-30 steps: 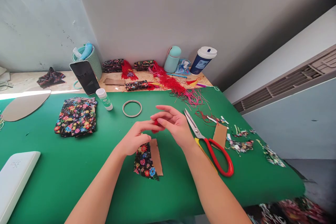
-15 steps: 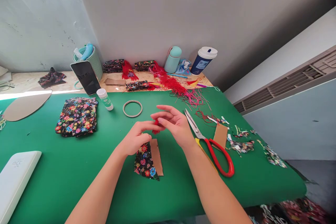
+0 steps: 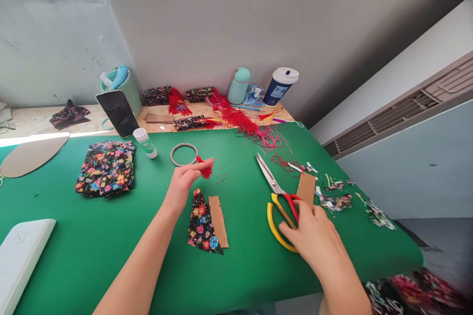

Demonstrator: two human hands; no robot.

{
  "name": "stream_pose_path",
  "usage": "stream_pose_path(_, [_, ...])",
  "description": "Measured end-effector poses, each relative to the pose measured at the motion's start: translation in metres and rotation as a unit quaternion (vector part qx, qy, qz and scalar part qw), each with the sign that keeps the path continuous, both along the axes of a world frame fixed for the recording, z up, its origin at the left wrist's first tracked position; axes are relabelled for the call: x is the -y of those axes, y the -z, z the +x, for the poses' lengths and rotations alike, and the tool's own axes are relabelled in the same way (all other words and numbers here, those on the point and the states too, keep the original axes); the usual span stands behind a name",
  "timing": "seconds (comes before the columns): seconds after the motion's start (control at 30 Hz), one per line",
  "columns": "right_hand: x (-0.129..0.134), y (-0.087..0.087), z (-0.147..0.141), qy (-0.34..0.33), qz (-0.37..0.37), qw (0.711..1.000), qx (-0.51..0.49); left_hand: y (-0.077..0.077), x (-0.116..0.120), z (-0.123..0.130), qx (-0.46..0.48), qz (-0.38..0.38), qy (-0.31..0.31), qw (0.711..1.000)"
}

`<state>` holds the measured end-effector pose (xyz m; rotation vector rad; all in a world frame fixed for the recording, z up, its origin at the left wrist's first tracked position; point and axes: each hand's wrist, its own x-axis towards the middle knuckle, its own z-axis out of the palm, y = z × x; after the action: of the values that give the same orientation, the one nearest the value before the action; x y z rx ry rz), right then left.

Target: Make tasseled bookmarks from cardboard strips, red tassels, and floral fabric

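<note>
A small red tassel is pinched between the fingers of my left hand, above the green mat. My right hand is on the handles of the large scissors, its fingers around the red handle and its thumb by the yellow one. The scissors' blades point away from me. Below my left hand lie a floral fabric piece and a narrow cardboard strip, side by side. Red thread bits are scattered just right of the tassel.
Folded floral fabric, a glue stick and a roll of tape lie to the left. A propped phone, red tassels, a flask and a cup line the back. Fabric scraps lie right.
My right hand has left the tassel and moved right and down onto the scissors, whose handles are now turned. The tassel stays in my left hand, now fully visible.
</note>
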<state>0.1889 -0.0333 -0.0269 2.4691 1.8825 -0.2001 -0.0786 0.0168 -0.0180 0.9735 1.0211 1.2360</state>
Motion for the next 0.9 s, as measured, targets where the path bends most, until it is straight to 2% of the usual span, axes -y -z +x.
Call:
stream_pose_path(0.1, [-0.004, 0.004, 0.002, 0.018, -0.025, 0.999, -0.01, -0.003, -0.001, 0.0, -0.008, -0.007, -0.021, 1.0])
stream_pose_path(0.2, [-0.011, 0.006, 0.0, 0.031, -0.02, 0.999, -0.02, -0.01, 0.001, 0.003, -0.079, 0.015, -0.043, 0.996])
stream_pose_path(0.3, [-0.012, 0.011, 0.005, 0.068, 0.017, 0.996, -0.059, -0.016, 0.003, 0.007, -0.13, 0.024, -0.064, 0.989])
stream_pose_path(0.4, [-0.006, 0.016, 0.016, 0.124, 0.094, 0.975, -0.161, -0.021, 0.003, 0.012, -0.137, 0.017, -0.069, 0.988])
stream_pose_path(0.47, [0.0, 0.016, 0.019, 0.146, 0.13, 0.939, -0.284, -0.024, 0.003, 0.015, -0.107, 0.014, -0.059, 0.992])
stream_pose_path(0.5, [0.003, 0.014, 0.018, 0.147, 0.136, 0.911, -0.361, -0.025, 0.003, 0.017, -0.08, 0.013, -0.055, 0.995])
stream_pose_path(0.53, [0.007, 0.012, 0.015, 0.141, 0.136, 0.875, -0.444, -0.025, 0.003, 0.02, -0.046, 0.011, -0.053, 0.997])
stream_pose_path(0.6, [0.014, 0.006, 0.004, 0.108, 0.127, 0.785, -0.597, -0.026, 0.003, 0.025, 0.04, 0.004, -0.062, 0.997])
stream_pose_path(0.67, [0.023, 0.001, -0.012, 0.054, 0.121, 0.711, -0.691, -0.027, 0.003, 0.031, 0.128, -0.007, -0.089, 0.988])
stream_pose_path(0.73, [0.034, -0.002, -0.028, 0.027, 0.113, 0.687, -0.717, -0.027, 0.004, 0.036, 0.195, -0.016, -0.119, 0.973])
stream_pose_path(0.8, [0.046, -0.001, -0.041, 0.02, 0.077, 0.684, -0.725, -0.027, 0.005, 0.04, 0.241, -0.013, -0.133, 0.961])
stream_pose_path(0.9, [0.065, 0.007, -0.056, 0.035, 0.004, 0.691, -0.722, -0.028, 0.008, 0.045, 0.291, 0.004, -0.12, 0.949])
